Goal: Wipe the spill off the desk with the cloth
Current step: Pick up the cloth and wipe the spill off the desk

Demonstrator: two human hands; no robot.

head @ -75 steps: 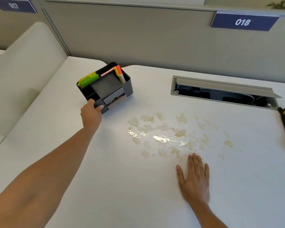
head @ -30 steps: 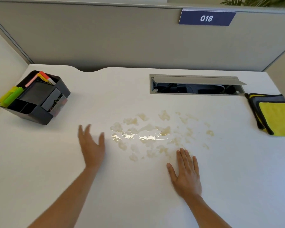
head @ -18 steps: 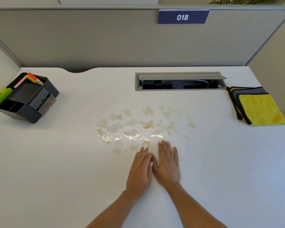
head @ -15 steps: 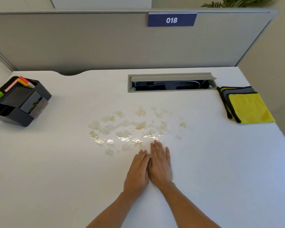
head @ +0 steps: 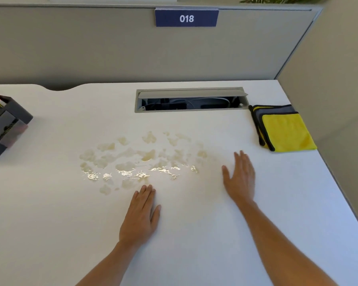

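1. Yellowish puddled liquid spill (head: pixel 141 162) glistens mid white bench (head: pixel 50 213).
2. Folded yellow-and-grey microfibre cloth (head: pixel 285 131) lies well right of the spill.
3. Left hand (head: pixel 142 215) rests flat just below the spill, fingers (head: pixel 146 195) together, empty.
4. Right hand (head: pixel 239 178) lies flat between spill and cloth, fingers together, empty.

spill (head: pixel 141 162) on desk (head: pixel 50 203), folded cloth (head: pixel 285 131) right

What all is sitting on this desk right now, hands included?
spill: one patch of many puddles, pale yellowish, middle of the desk
cloth: one, folded, yellow with grey and black edging, right edge
organiser: one, black, pens inside, left edge, partly cut off
cable hatch: one, grey, lid open, at the back
sign: one, navy, reads 018, on the partition
desk: one, white
left hand: one, flat, empty, just below the spill
right hand: one, open, empty, between spill and cloth
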